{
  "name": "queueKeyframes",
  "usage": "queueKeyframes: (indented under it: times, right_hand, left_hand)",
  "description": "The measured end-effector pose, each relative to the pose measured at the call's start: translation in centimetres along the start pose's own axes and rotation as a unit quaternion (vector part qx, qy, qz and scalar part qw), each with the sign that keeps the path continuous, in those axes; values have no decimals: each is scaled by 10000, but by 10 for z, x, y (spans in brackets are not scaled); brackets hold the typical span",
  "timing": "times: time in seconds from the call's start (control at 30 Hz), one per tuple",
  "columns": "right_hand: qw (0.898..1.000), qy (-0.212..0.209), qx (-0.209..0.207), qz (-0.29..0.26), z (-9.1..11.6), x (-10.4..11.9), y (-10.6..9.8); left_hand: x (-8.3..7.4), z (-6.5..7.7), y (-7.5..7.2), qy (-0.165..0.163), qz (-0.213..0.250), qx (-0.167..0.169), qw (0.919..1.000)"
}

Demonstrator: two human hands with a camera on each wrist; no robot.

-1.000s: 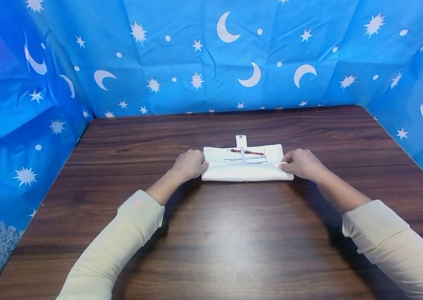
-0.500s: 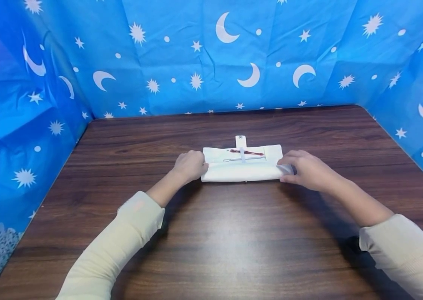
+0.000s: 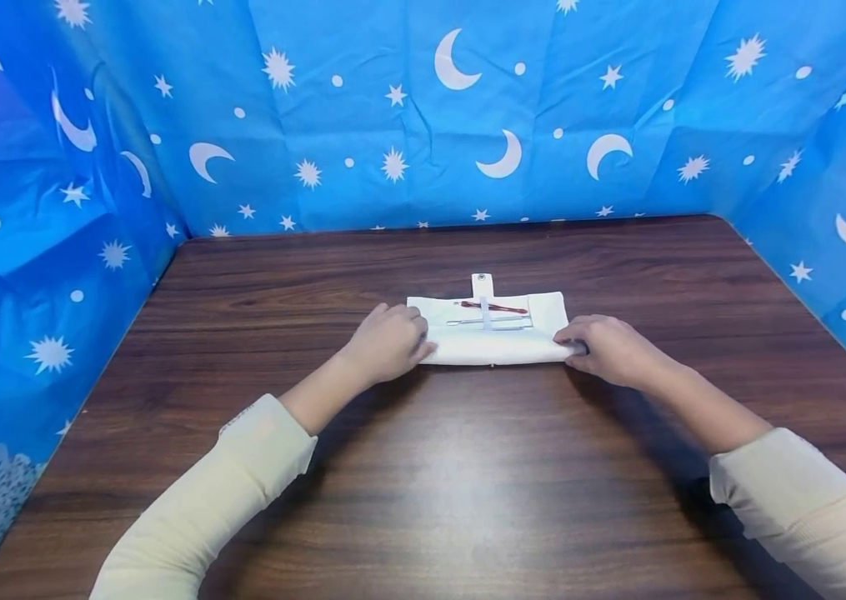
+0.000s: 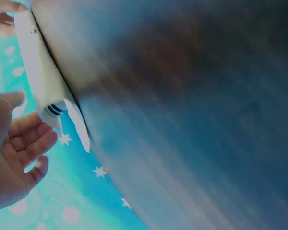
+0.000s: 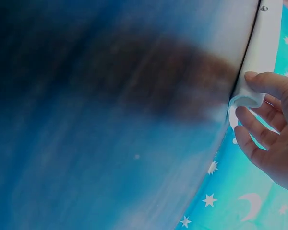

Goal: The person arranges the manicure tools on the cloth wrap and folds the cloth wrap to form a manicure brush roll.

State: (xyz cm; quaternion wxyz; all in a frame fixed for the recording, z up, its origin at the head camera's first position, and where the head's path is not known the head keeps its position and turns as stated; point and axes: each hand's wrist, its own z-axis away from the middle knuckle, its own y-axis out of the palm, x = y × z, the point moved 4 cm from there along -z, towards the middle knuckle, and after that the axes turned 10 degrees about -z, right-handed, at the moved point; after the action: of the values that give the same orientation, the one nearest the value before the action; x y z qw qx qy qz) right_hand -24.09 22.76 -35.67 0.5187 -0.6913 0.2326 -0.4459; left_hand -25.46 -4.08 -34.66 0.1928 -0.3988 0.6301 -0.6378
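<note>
A white roll-up tool case [image 3: 493, 346] lies on the table, its near side rolled over into a thick fold. Beyond the fold, its flat part bears a reddish-brown slim tool [image 3: 507, 308] and a thin metal tool [image 3: 468, 322] under a clear strap [image 3: 486, 312]. A tab with a snap [image 3: 481, 283] sticks out at the far side. My left hand [image 3: 390, 342] is at the case's left end; in the left wrist view its thumb stands apart from the roll and its fingers are loosely bent at the end. My right hand [image 3: 615, 350] pinches the right end, thumb on the roll.
The brown wood-grain table [image 3: 460, 483] spreads around the case. A blue cloth [image 3: 362, 108] with white moons and stars hangs along the back and both sides.
My left hand has shifted right and nearer along the case's left end. The right hand loosened, moved slightly nearer and pinches the right end again. The fold looks about the same.
</note>
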Motion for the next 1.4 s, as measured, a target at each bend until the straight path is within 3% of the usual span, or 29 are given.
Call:
queueKeyframes:
  times: [0.23, 0.37, 0.47, 0.53, 0.6, 0.7, 0.8, 1.13, 1.4]
  right_hand:
    - [9999, 112, -34, -76, 0, -1, 0]
    - [9995, 225, -34, -234, -3, -4, -3]
    - [9962, 559, 20, -667, -5, -11, -7]
    - [9920, 731, 59, -1027, -5, -16, -11]
    - [9864, 869, 122, -1394, -6, -21, -14]
    - [9813, 840, 220, -1716, -9, -25, -17]
    - [9776, 861, 328, -1892, -15, -27, -17]
    - [9763, 1227, 538, -1700, -39, -35, -10]
    - [9813, 1415, 392, -1249, -49, -38, -4]
  left_hand:
    - [-10, 3, 4, 330, -531, 287, 9976]
    - [-8, -1, 4, 350, -446, 280, 9980]
    - [-4, -4, 5, 315, 73, 508, 9982]
    - [1, -5, 6, 193, 741, 784, 9940]
    - [7, -5, 7, 34, 1461, 1016, 9840]
    - [16, -6, 10, -304, 2383, 1255, 9626]
    - [23, -11, 13, -475, 2717, 1250, 9530]
    - [36, -27, 26, -1199, 2802, 1582, 9392]
    - [34, -32, 32, -1445, 2665, 1822, 9354]
